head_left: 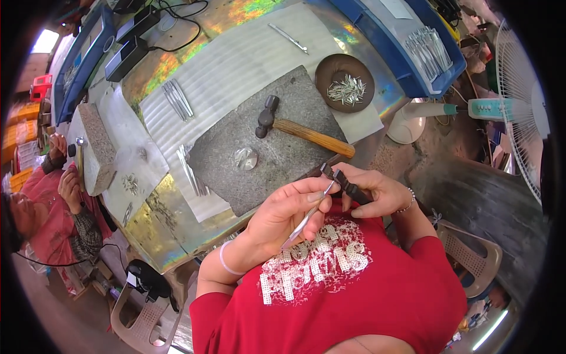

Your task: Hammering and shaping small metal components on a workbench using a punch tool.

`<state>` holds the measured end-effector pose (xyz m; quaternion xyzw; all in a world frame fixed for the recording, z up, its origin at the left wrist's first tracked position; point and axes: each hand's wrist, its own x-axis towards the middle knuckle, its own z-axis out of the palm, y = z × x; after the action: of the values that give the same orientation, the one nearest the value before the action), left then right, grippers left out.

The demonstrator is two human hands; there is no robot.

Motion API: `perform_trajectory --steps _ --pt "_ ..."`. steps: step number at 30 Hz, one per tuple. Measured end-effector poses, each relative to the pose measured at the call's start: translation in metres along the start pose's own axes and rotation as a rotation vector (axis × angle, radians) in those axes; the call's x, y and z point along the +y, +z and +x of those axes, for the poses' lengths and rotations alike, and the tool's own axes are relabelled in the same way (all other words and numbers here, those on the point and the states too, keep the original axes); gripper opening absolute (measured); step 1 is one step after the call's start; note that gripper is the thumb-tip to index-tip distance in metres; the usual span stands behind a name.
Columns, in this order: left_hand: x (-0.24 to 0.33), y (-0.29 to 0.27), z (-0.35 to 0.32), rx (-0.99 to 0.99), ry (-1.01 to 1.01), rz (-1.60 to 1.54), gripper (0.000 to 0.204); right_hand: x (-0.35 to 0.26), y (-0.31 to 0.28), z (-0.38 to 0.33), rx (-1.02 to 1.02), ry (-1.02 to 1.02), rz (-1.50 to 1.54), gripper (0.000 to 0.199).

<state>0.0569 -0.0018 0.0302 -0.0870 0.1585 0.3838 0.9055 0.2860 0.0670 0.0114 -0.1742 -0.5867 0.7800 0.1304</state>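
Observation:
My left hand [289, 206] pinches a slender silver metal piece [308, 217] in front of my chest, its upper end near my right hand. My right hand [383, 193] is wrapped round a black plier-like tool [352, 190] with two blocky jaws. The silver piece's upper tip lies close beside those jaws; I cannot tell whether they touch. Beyond my hands is a grey stone slab [224, 150], bearing a ball-peen hammer [312, 137] with a wooden handle and a round, shiny clear object [246, 158].
A brown bowl [325, 65] of small metal pins stands at the slab's far right. Slim silver pieces lie in bundles [177, 100] on white foam and in a blue bin [407, 79]. A fan [519, 112] stands right; a co-worker [56, 206] sits left beside a stone block [94, 147].

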Motion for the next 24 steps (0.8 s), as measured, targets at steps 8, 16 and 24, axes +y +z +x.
perform_trajectory --steps 8,16,24 --pt "-0.006 -0.003 -0.011 0.076 0.009 0.054 0.022 0.0 0.013 -0.001 0.031 -0.004 -0.197 0.01" --pt "-0.013 -0.008 -0.017 0.072 0.01 0.051 0.023 0.008 0.022 -0.002 -0.057 -0.026 -0.079 0.006" --pt "-0.013 -0.011 -0.021 0.159 0.01 0.085 0.022 0.022 0.035 -0.004 0.086 -0.078 -0.21 0.009"
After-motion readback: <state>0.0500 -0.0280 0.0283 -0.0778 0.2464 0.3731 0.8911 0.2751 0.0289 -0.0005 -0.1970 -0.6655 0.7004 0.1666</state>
